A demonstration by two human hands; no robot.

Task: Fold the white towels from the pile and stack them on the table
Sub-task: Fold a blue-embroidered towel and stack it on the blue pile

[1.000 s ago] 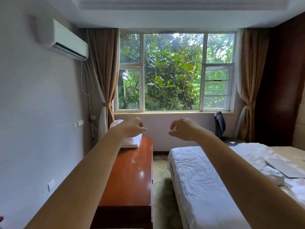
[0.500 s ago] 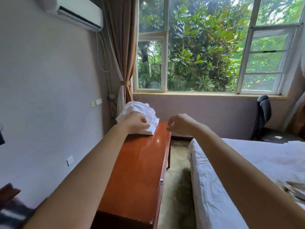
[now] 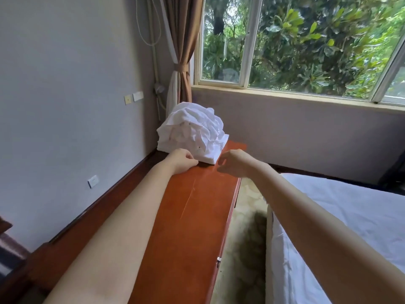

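If yanking from the bottom of that white towel pile (image 3: 192, 130), could drag the whole heap along. Crumpled on top, a few flatter layers underneath, parked at the far end of the desk (image 3: 186, 216), tight to the wall and just below the curtain (image 3: 179, 47). Left hand (image 3: 182, 160) right at the near bottom edge, fingers curled in; can't tell whether pinching cloth or only touching. Right hand (image 3: 232, 162) just beside the near right corner, fingers loosely curled, gripping nothing, hovering near the desk's bed-side edge.

Biggest risk, guessing here: tugging a low layer and tipping the loose stuff off the right side, down into the gap next to the bed (image 3: 350, 216). Also grabbing two towels at once, since hard to tell layers apart in that crumple. Probably safer to lift from the top. Shiny, slick-looking wood too, so easy sliding.
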